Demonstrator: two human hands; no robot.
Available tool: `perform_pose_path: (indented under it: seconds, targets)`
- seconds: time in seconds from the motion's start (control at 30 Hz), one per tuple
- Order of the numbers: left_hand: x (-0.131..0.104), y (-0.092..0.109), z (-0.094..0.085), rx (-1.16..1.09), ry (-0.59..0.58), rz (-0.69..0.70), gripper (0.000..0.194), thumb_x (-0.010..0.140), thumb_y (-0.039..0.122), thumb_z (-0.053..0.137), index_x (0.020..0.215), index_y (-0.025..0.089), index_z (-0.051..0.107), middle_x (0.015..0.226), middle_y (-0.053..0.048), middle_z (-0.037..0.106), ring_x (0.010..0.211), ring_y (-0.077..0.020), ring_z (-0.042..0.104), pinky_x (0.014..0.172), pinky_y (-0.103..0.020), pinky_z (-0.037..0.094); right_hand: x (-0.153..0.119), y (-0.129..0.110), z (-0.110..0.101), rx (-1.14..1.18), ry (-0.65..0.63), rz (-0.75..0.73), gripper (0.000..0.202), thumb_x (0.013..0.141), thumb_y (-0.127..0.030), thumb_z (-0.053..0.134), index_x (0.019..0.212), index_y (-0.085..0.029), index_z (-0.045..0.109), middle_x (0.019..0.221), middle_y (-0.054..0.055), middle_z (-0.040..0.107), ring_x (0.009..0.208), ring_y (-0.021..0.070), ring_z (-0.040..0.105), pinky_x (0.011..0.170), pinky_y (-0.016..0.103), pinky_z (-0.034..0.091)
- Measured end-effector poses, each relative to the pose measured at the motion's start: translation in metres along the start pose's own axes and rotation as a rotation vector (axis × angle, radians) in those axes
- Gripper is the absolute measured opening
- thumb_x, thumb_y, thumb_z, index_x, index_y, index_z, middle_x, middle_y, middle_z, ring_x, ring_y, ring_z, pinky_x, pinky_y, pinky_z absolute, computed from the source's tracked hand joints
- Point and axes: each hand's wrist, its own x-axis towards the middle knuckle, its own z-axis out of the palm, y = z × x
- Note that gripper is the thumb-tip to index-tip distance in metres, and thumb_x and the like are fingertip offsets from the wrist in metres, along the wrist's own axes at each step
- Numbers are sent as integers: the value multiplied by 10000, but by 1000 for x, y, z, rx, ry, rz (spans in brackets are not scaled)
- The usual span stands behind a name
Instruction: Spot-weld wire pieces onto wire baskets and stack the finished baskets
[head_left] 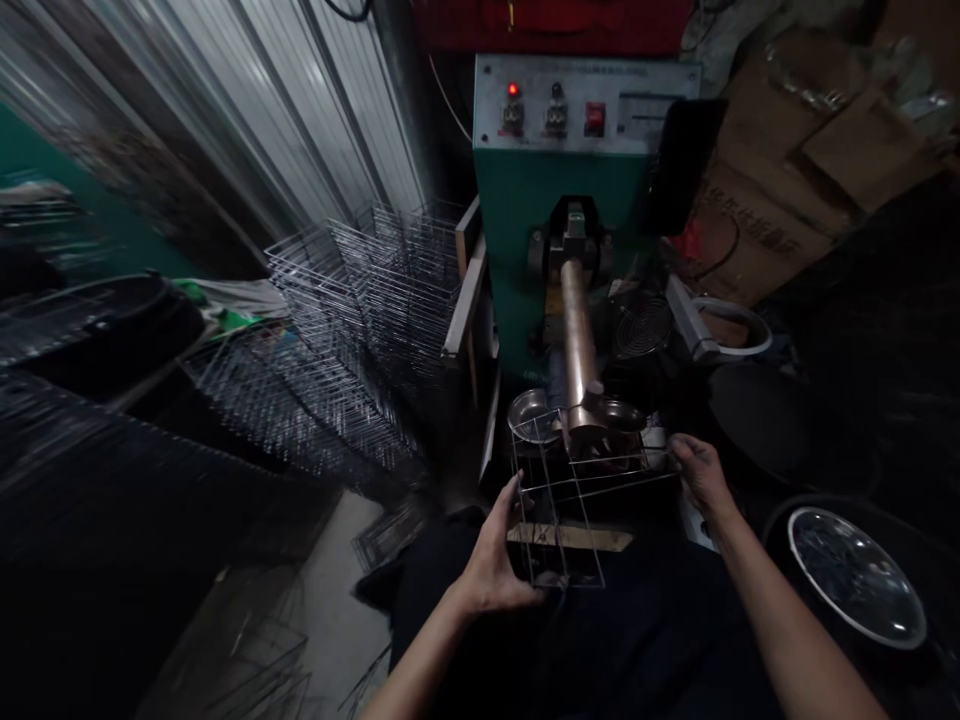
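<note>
My left hand point(491, 562) grips the left side of a wire frame point(553, 492), thumb and fingers spread around its thin rods. My right hand point(699, 474) pinches the far right end of thin metal wires point(626, 476) that run across to the frame; whether they are part of it I cannot tell. The frame is held at the tip of a thick copper-coloured arm point(577, 325), which sticks out of a green machine point(517, 230). Round metal dishes point(531, 412) sit just beneath the arm's end.
Stacked wire grids point(360, 290) stand left of the machine, with more wire pieces point(292, 400) below. A red lamp point(513, 89) glows on the control panel. Cardboard boxes point(780, 210) are at the back right. A round clear-topped container point(855, 575) lies near my right forearm.
</note>
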Motion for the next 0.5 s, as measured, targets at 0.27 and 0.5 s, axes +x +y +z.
perform_pose_path:
  seconds: [0.27, 0.5]
  targets:
    - [5, -1, 1, -56, 1, 24, 1312, 563, 236, 871, 1639, 315, 126, 1660, -149, 299, 1429, -436, 462, 1197, -661, 390, 4, 5, -1, 16, 21, 7, 562, 602, -628, 894, 595, -188, 544, 558, -43, 405, 505, 89, 338, 466, 220, 318]
    - [2, -8, 2, -63, 5, -3, 1310, 566, 193, 860, 1640, 345, 126, 1674, -131, 266, 1401, -421, 499, 1178, -632, 433, 8, 7, -1, 18, 3, -1, 591, 612, -651, 901, 574, -183, 542, 545, -42, 402, 504, 84, 332, 446, 207, 300]
